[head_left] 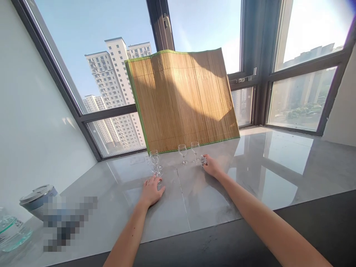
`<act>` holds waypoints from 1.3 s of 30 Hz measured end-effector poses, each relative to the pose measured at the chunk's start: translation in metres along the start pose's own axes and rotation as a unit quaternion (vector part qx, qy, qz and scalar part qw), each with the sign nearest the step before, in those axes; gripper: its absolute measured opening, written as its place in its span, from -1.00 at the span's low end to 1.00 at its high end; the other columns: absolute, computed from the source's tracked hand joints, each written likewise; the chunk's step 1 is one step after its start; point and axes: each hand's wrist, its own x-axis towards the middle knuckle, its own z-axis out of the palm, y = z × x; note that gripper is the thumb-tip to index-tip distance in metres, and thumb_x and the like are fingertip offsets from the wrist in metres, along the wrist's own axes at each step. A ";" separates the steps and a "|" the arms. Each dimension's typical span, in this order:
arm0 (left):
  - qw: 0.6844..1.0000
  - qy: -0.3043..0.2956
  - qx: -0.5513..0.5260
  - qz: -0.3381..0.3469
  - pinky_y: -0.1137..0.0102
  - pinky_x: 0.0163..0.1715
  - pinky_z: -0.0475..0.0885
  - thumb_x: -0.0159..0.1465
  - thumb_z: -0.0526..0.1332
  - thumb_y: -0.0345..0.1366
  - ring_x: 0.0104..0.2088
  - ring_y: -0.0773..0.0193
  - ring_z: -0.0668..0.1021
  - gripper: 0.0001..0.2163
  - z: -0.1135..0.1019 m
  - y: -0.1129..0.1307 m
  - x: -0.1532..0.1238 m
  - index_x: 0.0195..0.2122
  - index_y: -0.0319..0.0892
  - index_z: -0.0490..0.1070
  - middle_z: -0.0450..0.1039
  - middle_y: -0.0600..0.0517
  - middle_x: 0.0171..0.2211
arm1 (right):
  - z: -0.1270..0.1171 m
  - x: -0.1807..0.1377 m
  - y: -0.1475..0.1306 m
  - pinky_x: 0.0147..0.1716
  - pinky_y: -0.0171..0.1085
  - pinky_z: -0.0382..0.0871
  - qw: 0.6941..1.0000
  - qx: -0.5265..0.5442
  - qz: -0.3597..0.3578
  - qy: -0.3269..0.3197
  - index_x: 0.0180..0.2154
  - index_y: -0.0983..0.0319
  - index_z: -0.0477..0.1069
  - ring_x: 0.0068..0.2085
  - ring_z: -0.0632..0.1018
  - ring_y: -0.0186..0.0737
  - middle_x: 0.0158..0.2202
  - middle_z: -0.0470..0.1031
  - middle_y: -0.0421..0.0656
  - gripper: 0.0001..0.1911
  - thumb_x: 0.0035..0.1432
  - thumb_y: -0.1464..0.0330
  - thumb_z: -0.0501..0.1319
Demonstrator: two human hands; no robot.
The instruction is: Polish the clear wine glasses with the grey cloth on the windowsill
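Note:
Small clear stemmed glasses stand on the grey tiled ledge. My left hand is curled low around a glass, only a bit of which shows between thumb and fingers. Just beyond it, further glasses overlap in a row running away from me. Over on the right, my right hand closes its fingers on another glass, partly hidden by them. To the left of that hand, two upright glasses stand apart: a nearer one and one further left.
A bamboo mat with green edging leans against the window behind the glasses. At the left are a lidded paper cup, a clear bottle and a blurred-out patch. The ledge's front edge drops to a dark face.

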 end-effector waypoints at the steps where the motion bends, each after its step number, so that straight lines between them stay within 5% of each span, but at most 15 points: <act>1: 1.000 -0.008 0.004 -0.003 0.12 0.26 -0.01 0.24 0.10 -0.09 0.23 0.12 0.27 -0.68 0.001 0.000 0.000 -0.02 -0.05 0.37 0.31 -0.06 0.14 | 0.003 0.000 -0.001 -0.36 -0.32 0.24 1.000 0.005 -0.018 -0.011 0.07 0.25 0.25 -0.28 0.49 -0.14 -0.27 0.52 -0.06 -0.48 0.01 0.50 0.08; 10: 0.999 -0.038 0.011 -0.010 0.02 0.26 -0.06 0.28 -0.04 0.08 0.31 0.10 0.14 -0.53 0.005 0.002 -0.001 0.12 -0.01 0.25 0.15 -0.13 0.28 | 0.028 -0.009 -0.033 -0.09 -0.23 0.25 0.976 -0.094 -0.173 -0.090 0.28 0.12 0.07 0.11 0.34 -0.05 0.17 0.32 -0.05 -0.21 -0.01 0.55 0.08; 22: 1.000 -0.012 0.004 -0.014 0.03 0.25 -0.04 0.27 0.00 0.03 0.28 0.08 0.20 -0.57 0.005 0.003 -0.003 0.09 -0.02 0.27 0.25 -0.06 0.22 | 0.074 0.018 -0.083 -0.09 -0.03 0.26 0.969 -0.177 -0.119 -0.121 0.20 0.09 0.22 0.07 0.38 0.09 0.13 0.33 0.04 -0.37 0.05 0.48 0.09; 39: 1.000 -0.011 -0.001 -0.013 -0.03 0.25 -0.04 0.25 0.02 0.06 0.27 0.02 0.20 -0.55 0.010 0.000 -0.002 0.09 -0.01 0.28 0.22 -0.07 0.24 | 0.107 0.018 -0.123 -0.09 -0.19 0.31 0.963 -0.120 -0.192 -0.147 0.17 0.07 0.26 0.09 0.43 -0.04 0.17 0.36 -0.11 -0.37 0.04 0.50 0.08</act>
